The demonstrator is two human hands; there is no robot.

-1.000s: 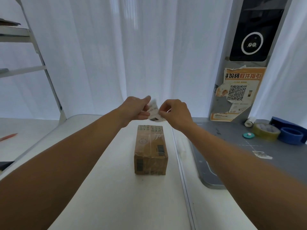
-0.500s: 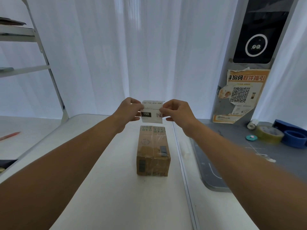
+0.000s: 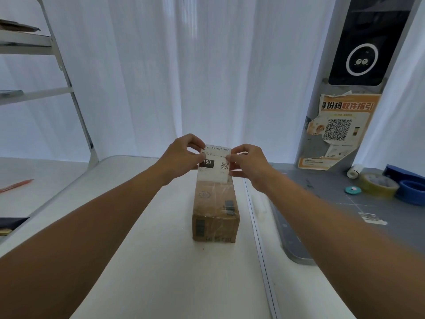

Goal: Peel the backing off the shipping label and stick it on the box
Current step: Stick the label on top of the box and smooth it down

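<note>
A small brown cardboard box (image 3: 215, 210), taped on top, lies lengthwise on the white table (image 3: 165, 261). Above its far end I hold the white shipping label (image 3: 215, 165) upright and flat, printed side toward me, showing a black "150" block and a small QR code. My left hand (image 3: 181, 157) pinches its left edge and my right hand (image 3: 247, 163) pinches its right edge. The label's lower edge overlaps the box's far end in view; whether it touches the box I cannot tell.
A grey mat (image 3: 345, 215) lies to the right with a clear tape roll (image 3: 378, 185), a blue tape roll (image 3: 411, 192) and a small white roll (image 3: 354, 170). A post with an orange QR poster (image 3: 338, 132) stands behind. Metal shelving (image 3: 34, 65) is at left, a red pen (image 3: 17, 184) below it.
The label went from crumpled between my fingers to spread flat and facing me. Both hands have lowered it slightly toward the box's far end.
</note>
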